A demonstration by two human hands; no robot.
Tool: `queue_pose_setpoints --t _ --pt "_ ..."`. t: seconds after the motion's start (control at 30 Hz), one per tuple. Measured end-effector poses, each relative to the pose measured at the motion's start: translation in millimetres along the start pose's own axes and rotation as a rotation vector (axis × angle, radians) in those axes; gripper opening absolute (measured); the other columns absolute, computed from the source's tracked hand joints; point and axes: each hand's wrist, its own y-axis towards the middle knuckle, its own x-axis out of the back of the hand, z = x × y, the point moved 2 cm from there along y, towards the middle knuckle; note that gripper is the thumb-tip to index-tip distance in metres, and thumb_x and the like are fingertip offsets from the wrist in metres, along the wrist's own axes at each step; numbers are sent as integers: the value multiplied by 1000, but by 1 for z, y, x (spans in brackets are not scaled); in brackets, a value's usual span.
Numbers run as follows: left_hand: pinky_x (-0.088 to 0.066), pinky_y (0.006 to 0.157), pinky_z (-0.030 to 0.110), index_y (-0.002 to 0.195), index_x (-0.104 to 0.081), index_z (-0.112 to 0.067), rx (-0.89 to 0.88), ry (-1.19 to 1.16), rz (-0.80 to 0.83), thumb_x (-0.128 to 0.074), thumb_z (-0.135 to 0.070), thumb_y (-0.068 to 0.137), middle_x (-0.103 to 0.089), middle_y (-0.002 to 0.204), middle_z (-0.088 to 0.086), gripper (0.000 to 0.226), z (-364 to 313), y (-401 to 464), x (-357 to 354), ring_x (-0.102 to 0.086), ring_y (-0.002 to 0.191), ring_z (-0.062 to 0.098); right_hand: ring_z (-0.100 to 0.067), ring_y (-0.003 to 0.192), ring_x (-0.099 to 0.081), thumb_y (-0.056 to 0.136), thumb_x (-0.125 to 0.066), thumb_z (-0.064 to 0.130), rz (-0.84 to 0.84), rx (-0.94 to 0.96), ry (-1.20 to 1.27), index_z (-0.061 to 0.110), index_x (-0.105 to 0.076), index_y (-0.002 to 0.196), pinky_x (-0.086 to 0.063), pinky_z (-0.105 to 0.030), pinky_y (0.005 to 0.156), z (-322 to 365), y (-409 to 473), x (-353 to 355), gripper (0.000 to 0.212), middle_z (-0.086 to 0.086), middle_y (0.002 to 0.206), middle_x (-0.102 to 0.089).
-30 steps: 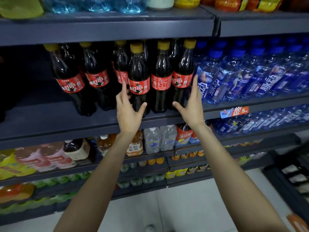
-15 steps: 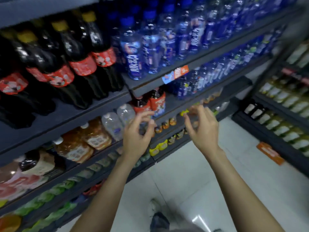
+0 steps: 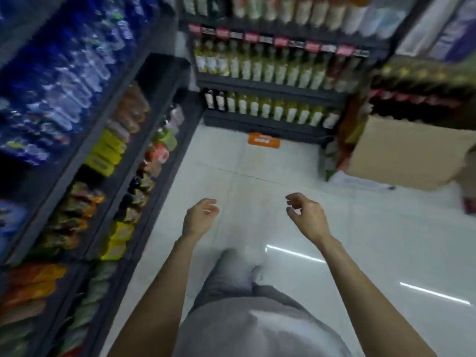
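A: Hands first. What was logged?
B: Both were held out over the floor (image 3: 257,171), forearms bare. The left hand (image 3: 199,219) was seen with fingers loosely curled, grip released, nothing held. Same for the right hand (image 3: 307,215): fingers loosely bent, grip released, nothing grasped.
A: Any contact?
B: Both were held in the air above pale glossy tiles, apart from each other.
A: Nearest goods?
B: Yellow packs (image 3: 118,239) were noted on a low shelf of the left rack (image 3: 157,212), to the left of the left hand, near it and untouched. The labels were blurred and could not be read.
A: Rest of that rack?
B: Blue bottles (image 3: 59,81) were stacked high up, and orange packs (image 3: 33,282) sat at the bottom. All of it was heavily blurred.
A: Ahead?
B: An end rack (image 3: 270,85) was filled with rows of pale bottles (image 3: 268,65). An orange sticker (image 3: 263,140) was seen on the floor at its foot.
A: Right side?
B: A cardboard box (image 3: 407,153) was noted below dark bottles with red labels (image 3: 417,99), well apart from the right hand.
A: Body?
B: Grey trousers (image 3: 231,279) and a pale shirt (image 3: 257,331) were seen between the arms.
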Motion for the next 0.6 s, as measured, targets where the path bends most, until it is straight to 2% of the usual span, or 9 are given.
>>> queue_pose_setpoints --t 0.13,0.23,0.33,0.43,0.6 --pt "-42 75 22 115 -62 -18 -55 46 46 -59 -14 88 -63 96 -2 27 -85 45 -69 -59 87 17 -22 96 -62 87 -61 13 -93 -259 90 14 -61 112 -47 -34 87 -81 27 72 25 -2 104 -68" --pt "-48 84 28 113 -62 -19 -147 107 109 -61 -16 86 -66 99 -1 27 -149 92 -122 -61 90 18 -21 98 -62 87 -61 13 -165 -378 125 14 -62 111 -47 -35 90 -132 54 122 24 -2 106 -68" --pt "-50 88 32 115 -62 -19 -221 126 211 -61 -17 87 -67 104 -1 28 -212 142 -180 -62 95 18 -21 99 -62 87 -62 13 -216 -453 146 14 -61 110 -48 -36 89 -170 89 168 23 -1 105 -67" --pt "-47 83 25 118 -60 -17 -274 188 343 -60 -17 89 -65 106 -1 29 -277 184 -239 -61 95 16 -22 98 -62 87 -62 11 -248 -532 185 14 -61 110 -48 -37 89 -195 130 214 24 -3 104 -67" --pt "-46 90 28 121 -59 -14 -347 294 420 -60 -14 89 -64 116 2 32 -378 240 -321 -60 102 18 -20 96 -62 87 -60 9 -223 -513 209 12 -61 112 -49 -34 88 -229 219 286 25 -4 105 -67"
